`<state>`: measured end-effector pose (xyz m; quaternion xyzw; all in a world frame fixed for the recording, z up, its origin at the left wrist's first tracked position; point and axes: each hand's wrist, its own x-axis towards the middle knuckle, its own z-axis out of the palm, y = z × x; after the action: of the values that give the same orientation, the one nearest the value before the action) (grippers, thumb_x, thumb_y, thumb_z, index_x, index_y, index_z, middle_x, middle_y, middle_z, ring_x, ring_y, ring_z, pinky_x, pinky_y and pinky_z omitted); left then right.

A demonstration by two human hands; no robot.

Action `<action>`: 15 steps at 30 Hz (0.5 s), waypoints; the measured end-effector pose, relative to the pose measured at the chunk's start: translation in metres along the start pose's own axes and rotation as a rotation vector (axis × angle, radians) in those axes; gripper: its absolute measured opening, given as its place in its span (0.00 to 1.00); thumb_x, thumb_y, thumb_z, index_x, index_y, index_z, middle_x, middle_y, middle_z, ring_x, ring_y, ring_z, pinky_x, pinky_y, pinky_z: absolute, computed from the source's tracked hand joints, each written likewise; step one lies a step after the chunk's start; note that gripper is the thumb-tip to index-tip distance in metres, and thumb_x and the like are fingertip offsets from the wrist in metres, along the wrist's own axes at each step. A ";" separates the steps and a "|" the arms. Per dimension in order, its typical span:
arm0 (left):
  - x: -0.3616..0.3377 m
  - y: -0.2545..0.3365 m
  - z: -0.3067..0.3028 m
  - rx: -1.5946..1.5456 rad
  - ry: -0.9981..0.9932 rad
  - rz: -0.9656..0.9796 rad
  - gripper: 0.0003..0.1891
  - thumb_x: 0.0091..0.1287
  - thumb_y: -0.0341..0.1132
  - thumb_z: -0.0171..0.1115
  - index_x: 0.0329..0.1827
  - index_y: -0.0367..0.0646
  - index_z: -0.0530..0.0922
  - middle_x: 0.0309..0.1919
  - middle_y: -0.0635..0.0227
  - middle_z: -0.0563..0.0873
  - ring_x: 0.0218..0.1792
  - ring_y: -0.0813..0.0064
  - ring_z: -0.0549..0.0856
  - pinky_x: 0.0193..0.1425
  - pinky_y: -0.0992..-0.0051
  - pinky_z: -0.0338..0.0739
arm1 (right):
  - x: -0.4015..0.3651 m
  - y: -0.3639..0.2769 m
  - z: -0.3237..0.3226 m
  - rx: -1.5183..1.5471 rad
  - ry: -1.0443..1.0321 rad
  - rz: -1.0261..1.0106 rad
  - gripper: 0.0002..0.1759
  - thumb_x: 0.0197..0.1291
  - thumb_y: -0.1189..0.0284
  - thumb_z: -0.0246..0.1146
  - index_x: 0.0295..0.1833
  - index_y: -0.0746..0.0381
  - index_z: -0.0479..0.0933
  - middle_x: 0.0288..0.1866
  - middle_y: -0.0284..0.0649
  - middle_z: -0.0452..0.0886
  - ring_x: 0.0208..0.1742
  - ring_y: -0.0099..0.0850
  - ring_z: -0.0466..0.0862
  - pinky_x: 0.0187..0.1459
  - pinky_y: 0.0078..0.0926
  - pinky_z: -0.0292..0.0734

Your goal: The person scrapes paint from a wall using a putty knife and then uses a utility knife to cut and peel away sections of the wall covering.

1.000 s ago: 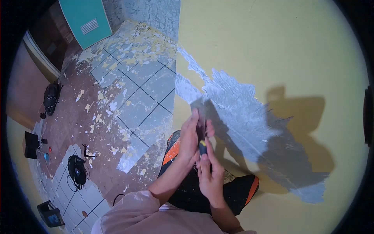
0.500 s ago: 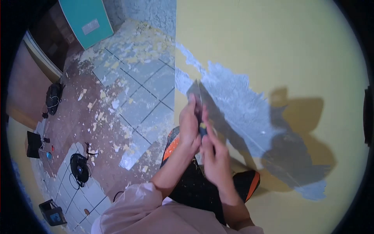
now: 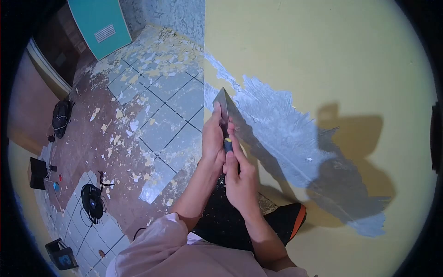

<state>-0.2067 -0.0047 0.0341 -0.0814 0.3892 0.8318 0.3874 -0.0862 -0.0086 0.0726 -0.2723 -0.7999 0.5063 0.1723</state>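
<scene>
My right hand (image 3: pixel 239 181) is wrapped round the dark handle of a scraper (image 3: pixel 222 102), whose yellow-marked end shows at the grip. Close beside it my left hand (image 3: pixel 213 138) is closed on the same tool, with its thumb laid along the metal blade. The blade points away from me, its tip near the edge of a bare grey patch (image 3: pixel 277 122) on the yellow wall (image 3: pixel 332 55). Ragged paint edges border the patch, and the shadow of my hands and the tool falls across it.
Paint flakes (image 3: pixel 119 138) litter the tiled floor (image 3: pixel 159 108) to the left. A teal panel (image 3: pixel 104 27) leans at the back. Along the left lie a black bag (image 3: pixel 61 119), a dark device with cables (image 3: pixel 93 203) and a black box-like thing (image 3: pixel 62 254).
Both hands and the scraper have shifted left and slightly up along the wall. The grip on the tool stays the same.
</scene>
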 end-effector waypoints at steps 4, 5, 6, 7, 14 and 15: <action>-0.022 -0.006 0.006 0.052 -0.012 -0.044 0.20 0.67 0.53 0.55 0.30 0.43 0.73 0.21 0.70 0.76 0.20 0.84 0.74 0.21 0.86 0.68 | -0.023 -0.010 0.001 0.338 0.051 0.118 0.25 0.69 0.73 0.44 0.71 0.62 0.57 0.69 0.47 0.64 0.69 0.45 0.65 0.63 0.34 0.63; -0.019 -0.006 0.002 0.050 -0.002 -0.055 0.20 0.67 0.53 0.55 0.30 0.43 0.73 0.21 0.70 0.76 0.20 0.84 0.74 0.21 0.86 0.68 | -0.021 -0.001 0.008 0.337 0.047 0.133 0.25 0.69 0.73 0.44 0.71 0.62 0.57 0.69 0.47 0.64 0.69 0.45 0.65 0.63 0.34 0.63; -0.016 -0.005 -0.001 0.035 -0.023 -0.050 0.20 0.67 0.52 0.55 0.30 0.42 0.73 0.22 0.70 0.76 0.20 0.83 0.75 0.21 0.86 0.69 | -0.019 0.014 0.016 0.187 0.111 0.005 0.24 0.70 0.72 0.44 0.71 0.60 0.57 0.64 0.40 0.70 0.46 0.29 0.65 0.44 0.24 0.65; -0.013 -0.002 0.000 0.022 -0.053 -0.035 0.19 0.67 0.51 0.56 0.31 0.42 0.73 0.22 0.69 0.76 0.20 0.83 0.75 0.21 0.86 0.69 | -0.013 0.022 0.019 0.038 0.177 -0.135 0.24 0.71 0.71 0.44 0.71 0.59 0.57 0.59 0.33 0.76 0.24 0.14 0.66 0.26 0.15 0.66; -0.014 -0.001 0.014 -0.003 0.018 -0.039 0.20 0.68 0.53 0.54 0.27 0.45 0.70 0.21 0.70 0.75 0.20 0.83 0.73 0.22 0.84 0.69 | -0.008 0.021 0.008 0.010 0.200 -0.169 0.24 0.72 0.69 0.44 0.72 0.54 0.56 0.24 0.26 0.67 0.24 0.14 0.63 0.25 0.13 0.62; -0.014 -0.003 0.013 -0.022 0.039 -0.057 0.21 0.68 0.53 0.54 0.26 0.45 0.70 0.21 0.70 0.75 0.19 0.82 0.73 0.22 0.83 0.69 | -0.014 0.021 0.007 0.017 0.146 -0.112 0.25 0.72 0.69 0.44 0.73 0.54 0.56 0.25 0.26 0.68 0.24 0.13 0.63 0.24 0.13 0.61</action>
<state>-0.1923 -0.0025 0.0471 -0.1129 0.3852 0.8228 0.4023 -0.0736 -0.0149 0.0506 -0.2618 -0.7948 0.4816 0.2604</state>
